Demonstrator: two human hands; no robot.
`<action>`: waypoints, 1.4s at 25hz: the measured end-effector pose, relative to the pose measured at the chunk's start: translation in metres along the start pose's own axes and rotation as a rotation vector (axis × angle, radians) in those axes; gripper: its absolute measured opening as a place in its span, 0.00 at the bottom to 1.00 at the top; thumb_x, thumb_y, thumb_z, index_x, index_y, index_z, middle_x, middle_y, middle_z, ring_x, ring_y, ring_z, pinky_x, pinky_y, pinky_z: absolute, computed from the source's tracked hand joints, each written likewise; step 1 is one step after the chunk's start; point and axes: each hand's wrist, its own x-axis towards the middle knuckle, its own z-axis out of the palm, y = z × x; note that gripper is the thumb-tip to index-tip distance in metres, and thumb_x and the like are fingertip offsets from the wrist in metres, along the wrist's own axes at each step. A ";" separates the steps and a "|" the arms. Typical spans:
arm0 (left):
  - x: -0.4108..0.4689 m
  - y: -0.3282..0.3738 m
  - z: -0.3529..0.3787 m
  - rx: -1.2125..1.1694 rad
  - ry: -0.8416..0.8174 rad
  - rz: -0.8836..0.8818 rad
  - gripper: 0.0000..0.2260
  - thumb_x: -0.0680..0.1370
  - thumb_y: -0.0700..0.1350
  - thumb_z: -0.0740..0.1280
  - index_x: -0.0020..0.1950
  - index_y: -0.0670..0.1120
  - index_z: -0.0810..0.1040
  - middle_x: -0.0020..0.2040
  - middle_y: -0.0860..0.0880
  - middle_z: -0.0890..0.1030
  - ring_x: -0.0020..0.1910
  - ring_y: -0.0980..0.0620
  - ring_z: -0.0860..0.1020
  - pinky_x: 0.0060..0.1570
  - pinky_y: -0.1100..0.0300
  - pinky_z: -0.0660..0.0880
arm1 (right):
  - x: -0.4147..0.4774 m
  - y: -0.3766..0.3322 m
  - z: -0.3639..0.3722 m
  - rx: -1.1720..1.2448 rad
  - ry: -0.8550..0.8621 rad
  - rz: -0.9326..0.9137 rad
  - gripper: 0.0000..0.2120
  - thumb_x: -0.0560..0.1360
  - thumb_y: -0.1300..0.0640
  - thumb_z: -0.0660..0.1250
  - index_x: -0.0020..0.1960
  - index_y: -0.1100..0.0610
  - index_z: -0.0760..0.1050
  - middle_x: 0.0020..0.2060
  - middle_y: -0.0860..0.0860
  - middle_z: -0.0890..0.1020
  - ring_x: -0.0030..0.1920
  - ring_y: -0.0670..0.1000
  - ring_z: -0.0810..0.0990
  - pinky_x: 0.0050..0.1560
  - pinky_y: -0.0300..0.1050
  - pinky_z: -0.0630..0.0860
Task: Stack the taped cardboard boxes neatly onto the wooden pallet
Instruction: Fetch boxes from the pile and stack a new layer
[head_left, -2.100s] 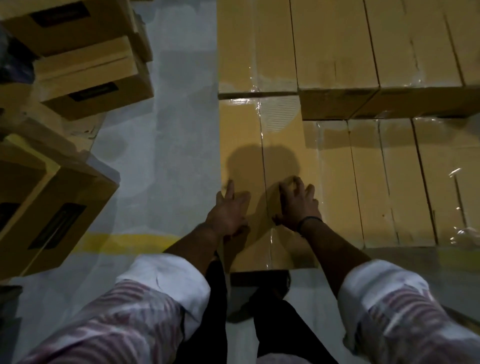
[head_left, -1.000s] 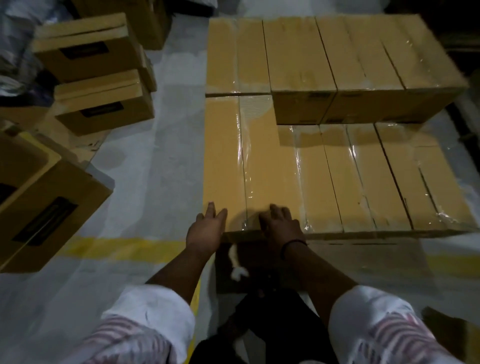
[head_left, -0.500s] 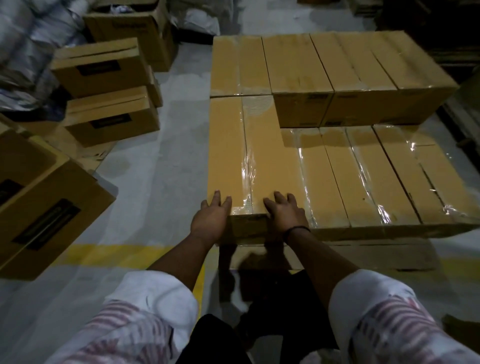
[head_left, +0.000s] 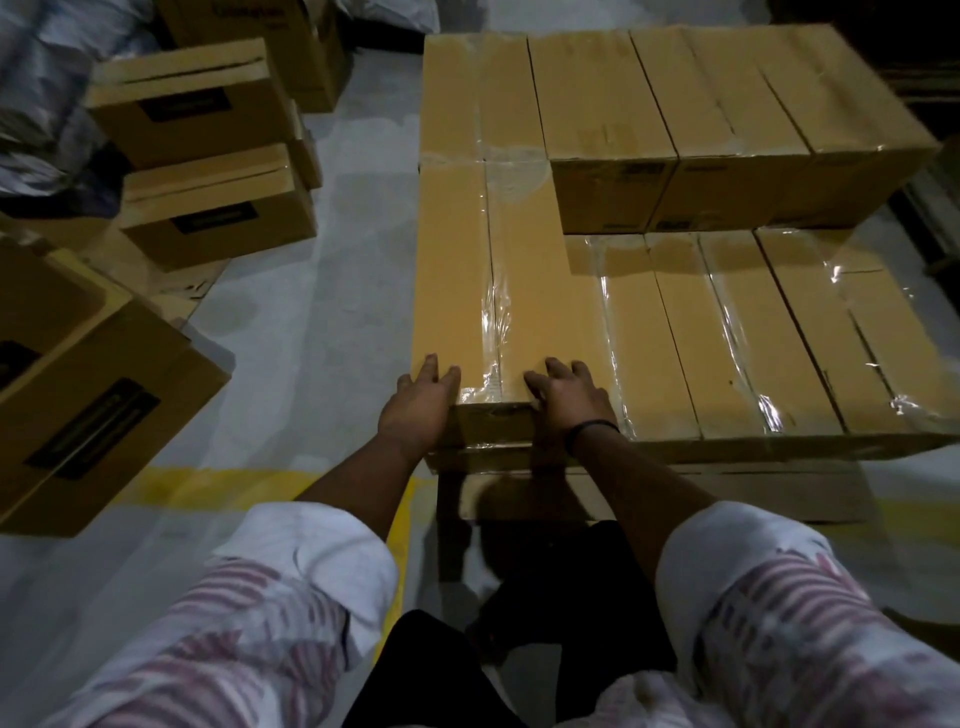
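Cardboard, matte and tan, fills the view. At left, loose cartons (head_left: 202, 218) with black labels wait on the grey floor (head_left: 322, 312), near a yellow line (head_left: 208, 483). Centre, the left hand (head_left: 421, 410) lies flat-fingered on the near left corner of a long taped box (head_left: 498, 291). The right hand (head_left: 569, 402), fingers laid over the top edge, presses its near end; neither one grips. That box sits on the stack's left end, one tier above the front row (head_left: 753, 353), whose glossy tape crinkles. A raised back row (head_left: 675, 93) stands behind. The wooden pallet (head_left: 727, 493) shows dimly beneath. I judge this squaring-up: next, a level push until edges sit flush, then fetching another carton.
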 end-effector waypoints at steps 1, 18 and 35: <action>0.000 0.000 -0.003 -0.020 -0.004 -0.007 0.31 0.82 0.34 0.60 0.83 0.53 0.56 0.84 0.43 0.50 0.77 0.31 0.60 0.70 0.39 0.70 | 0.000 0.000 -0.001 0.004 -0.008 0.006 0.23 0.82 0.53 0.62 0.75 0.43 0.63 0.79 0.50 0.57 0.77 0.62 0.52 0.68 0.67 0.68; -0.012 -0.017 -0.007 -0.252 0.128 -0.051 0.17 0.76 0.33 0.67 0.64 0.42 0.77 0.65 0.37 0.71 0.60 0.34 0.77 0.59 0.42 0.77 | -0.004 -0.002 -0.001 0.066 -0.021 -0.043 0.18 0.81 0.55 0.63 0.70 0.49 0.74 0.78 0.51 0.63 0.76 0.62 0.55 0.69 0.61 0.69; -0.168 0.066 -0.142 -0.176 0.109 0.068 0.23 0.82 0.46 0.65 0.78 0.51 0.70 0.82 0.43 0.58 0.76 0.39 0.64 0.72 0.47 0.68 | -0.163 -0.058 -0.120 0.047 0.095 -0.042 0.21 0.81 0.51 0.61 0.74 0.47 0.68 0.78 0.51 0.63 0.76 0.58 0.59 0.73 0.63 0.60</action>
